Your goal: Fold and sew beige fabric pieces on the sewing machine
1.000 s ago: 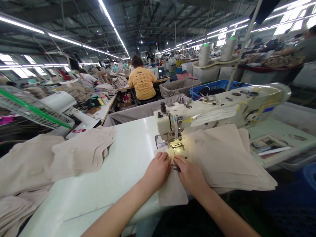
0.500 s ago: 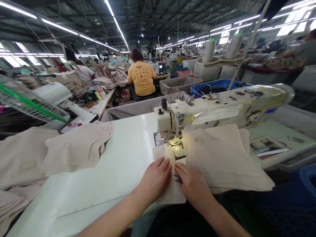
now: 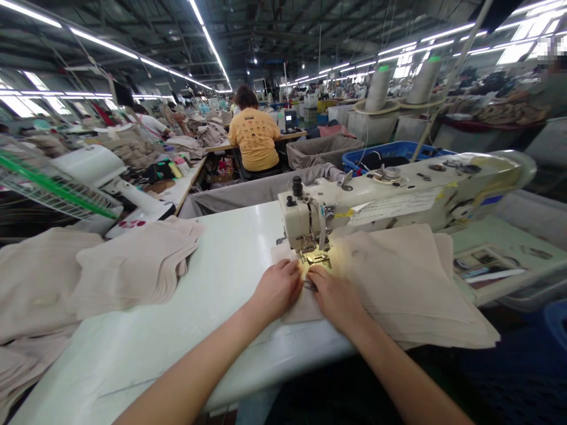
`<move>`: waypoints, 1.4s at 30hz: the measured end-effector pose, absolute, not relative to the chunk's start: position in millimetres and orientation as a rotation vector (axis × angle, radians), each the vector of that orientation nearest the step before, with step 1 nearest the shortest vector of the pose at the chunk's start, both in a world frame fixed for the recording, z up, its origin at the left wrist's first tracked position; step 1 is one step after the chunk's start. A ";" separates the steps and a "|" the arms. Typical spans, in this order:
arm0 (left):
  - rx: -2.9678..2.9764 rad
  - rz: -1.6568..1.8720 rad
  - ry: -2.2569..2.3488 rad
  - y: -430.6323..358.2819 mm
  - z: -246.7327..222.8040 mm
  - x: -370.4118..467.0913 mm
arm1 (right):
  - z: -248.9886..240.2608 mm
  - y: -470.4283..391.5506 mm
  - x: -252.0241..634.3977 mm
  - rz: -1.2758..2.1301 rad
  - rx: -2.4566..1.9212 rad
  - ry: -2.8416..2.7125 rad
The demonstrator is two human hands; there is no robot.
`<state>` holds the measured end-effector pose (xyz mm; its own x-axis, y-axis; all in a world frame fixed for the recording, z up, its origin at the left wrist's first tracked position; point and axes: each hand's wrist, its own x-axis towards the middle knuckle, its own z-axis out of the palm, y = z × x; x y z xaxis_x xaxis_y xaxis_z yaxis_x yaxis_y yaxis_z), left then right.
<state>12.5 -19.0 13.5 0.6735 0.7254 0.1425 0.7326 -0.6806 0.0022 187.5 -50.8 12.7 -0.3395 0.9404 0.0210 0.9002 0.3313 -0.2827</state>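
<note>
A beige fabric piece (image 3: pixel 305 311) lies flat under the needle area of a white sewing machine (image 3: pixel 296 219). My left hand (image 3: pixel 278 286) presses on its left side, fingers curled and close together by the presser foot. On the other side, my right hand (image 3: pixel 335 297) is closed, fingertips on the fabric near the lit metal plate (image 3: pixel 319 260). Under its fingers shows a small dark metal tool, apparently thread snips (image 3: pixel 310 285), mostly hidden by the hand. Right of that hand lies a stack of beige fabric pieces (image 3: pixel 398 283).
More beige stacks (image 3: pixel 133 271) lie on the left of the white table (image 3: pixel 212 265). A white fan-like device (image 3: pixel 95 168) stands beyond them. A tray of small tools (image 3: pixel 485 262) sits at right. A person in a yellow shirt (image 3: pixel 254 139) sits ahead, back turned.
Both hands have moved forward, away from me, toward the presser foot, and the fabric piece has gone with them under the machine head. The stacks stay in place.
</note>
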 end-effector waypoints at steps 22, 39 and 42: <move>-2.799 -0.458 -1.271 -24.6 -7.4 5.6 | -34.6 -99.8 204.9 -0.175 -1.610 -2.033; -2.782 -0.364 -1.382 -26.4 -16.2 6.7 | -38.8 -99.8 203.4 -0.265 -1.646 -2.090; -2.782 -0.328 -1.371 -30.1 -14.1 2.1 | -39.9 -99.7 203.7 -0.274 -1.624 -2.096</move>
<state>2.1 -30.1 -14.1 0.5913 0.7819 0.1974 0.7866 -0.6132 0.0724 203.7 -99.7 -39.9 -0.1879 0.8577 0.4786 0.9519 0.2790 -0.1263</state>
